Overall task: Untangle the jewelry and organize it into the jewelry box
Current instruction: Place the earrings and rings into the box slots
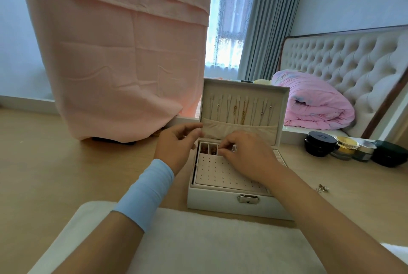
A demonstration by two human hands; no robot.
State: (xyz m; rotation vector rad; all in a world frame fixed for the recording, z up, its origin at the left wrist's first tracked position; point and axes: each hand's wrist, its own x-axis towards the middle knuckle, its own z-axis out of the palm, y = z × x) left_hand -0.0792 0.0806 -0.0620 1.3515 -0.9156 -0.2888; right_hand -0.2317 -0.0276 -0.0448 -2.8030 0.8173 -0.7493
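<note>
A white jewelry box (220,204) stands open on the wooden table, its lid upright with several thin necklaces (242,109) hanging inside it. A white perforated earring panel (218,174) fills the front of the tray; small compartments (208,149) behind it hold dark reddish pieces. My right hand (247,154) reaches over the back compartments with fingertips pinched, what they hold being too small to see. My left hand (178,143), with a blue wrist sleeve, hovers at the box's left rear corner, fingers loosely curled. A small silver jewelry piece (322,188) lies on the table to the right.
Cosmetic jars (344,147) and a dark case (389,153) stand at the right of the table. A white fluffy mat (198,240) lies at the near edge. A pink cloth (123,52) drapes over something behind left. A bed with a pink quilt (315,101) stands behind right.
</note>
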